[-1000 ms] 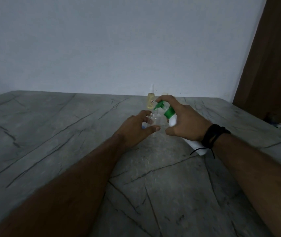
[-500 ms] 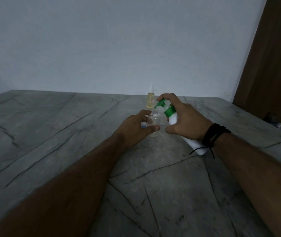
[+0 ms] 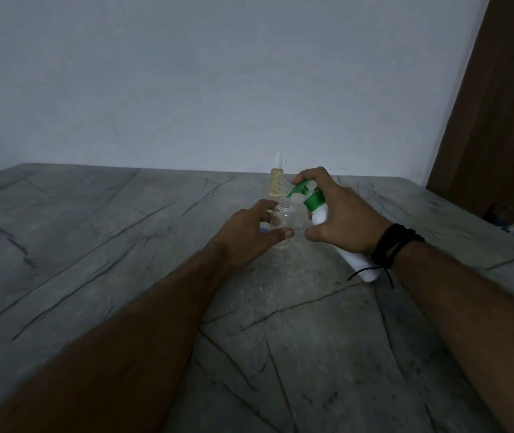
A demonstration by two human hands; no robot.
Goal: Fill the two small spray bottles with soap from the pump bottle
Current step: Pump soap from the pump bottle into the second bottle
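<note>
- Nearest us, our right hand (image 3: 348, 218) wrapped the white pump bottle (image 3: 355, 260), tilted toward the middle, with the forefinger curled over the green pump head (image 3: 301, 189) (a black cord bracelet (image 3: 396, 242) sat at that wrist).
- Our left hand (image 3: 249, 235) curled round the clear, uncapped spray bottle (image 3: 284, 218), thumb in front and fingers behind, steadying it upright on the grey stone table (image 3: 93, 245).
- The green nozzle hung just above and beside the open neck; we could not tell whether soap was flowing.
- Behind stood the second spray bottle (image 3: 276, 184), capped and yellowish, apparently already filled.
- We judged the risk to be a miss: the neck was narrow, so a slight drift of the tilted nozzle would send soap down the outside onto our fingers, and a slick, light bottle could then tip or slip.
- Pressing too hard might also spurt soap past the opening.
</note>
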